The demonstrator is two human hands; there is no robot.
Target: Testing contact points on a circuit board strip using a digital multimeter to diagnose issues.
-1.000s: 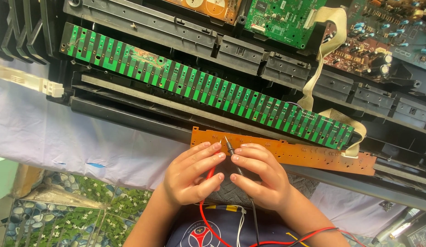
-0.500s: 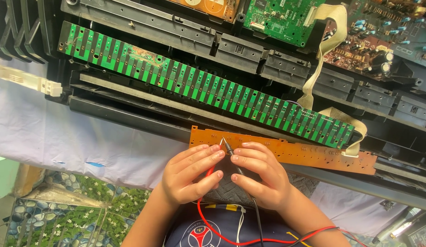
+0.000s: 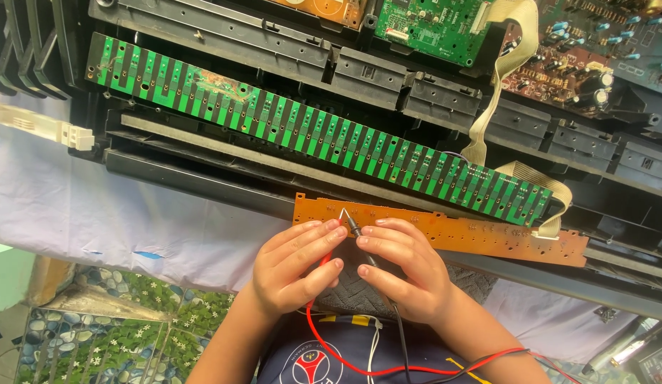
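My left hand (image 3: 297, 269) hides the red probe's body; red wire (image 3: 345, 355) and black wire (image 3: 400, 334) run off the bottom edge. Green board (image 3: 430, 25) cut off at top.

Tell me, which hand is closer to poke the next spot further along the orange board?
Probably the right hand: it holds the black probe and sits on the side where the orange board runs on. The left hand holds the red one.

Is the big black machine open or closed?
Open. The machine has no cover on, so its green board and orange board lie bare.
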